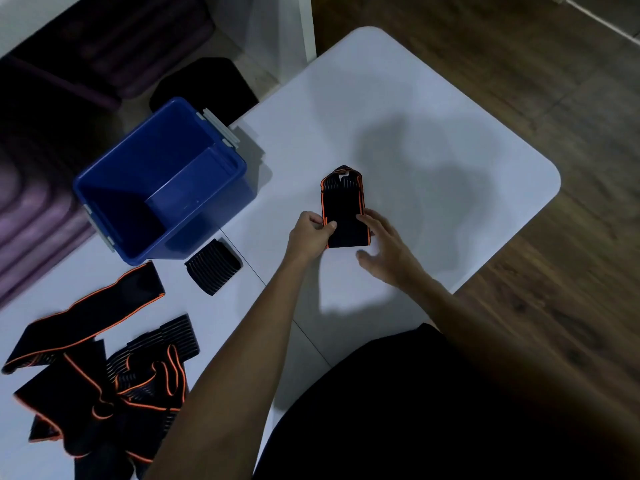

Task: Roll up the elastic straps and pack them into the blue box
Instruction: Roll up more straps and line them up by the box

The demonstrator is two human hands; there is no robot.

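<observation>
The white table (pixel 433 109) takes up most of the room in front of the person, with wood flooring (pixel 519 46) beyond its rounded far corner and purple cushions (pixel 104 39) stacked off to the left; on the table's left part stands the blue box (pixel 104 188), open at the top, with nothing I can make out inside it and pale latches on two of its sides; a black rounded thing (pixel 204 84) sits just behind the box, too dark to name; nearer the person, at the left edge, lies a loose heap of elastic straps (pixel 104 368), black with orange edging, tangled over one another and partly cut off by the bottom of the view; between the heap and the box rests a small ribbed black piece (pixel 213 266), lying apart from both; nothing stands between the hands and the box except bare tabletop; the person's dark clothing fills the lower right and is blurred; in the middle of the table lies the strap being worked (pixel 343 206), stretched away from the person, its far end folded over; the left hand (pixel 311 233) pinches the strap's near left edge between thumb and curled fingers; the right hand (pixel 384 244) is loosely spread, its fingertips pressing on the strap's near right edge, thumb off to the side on the table
</observation>
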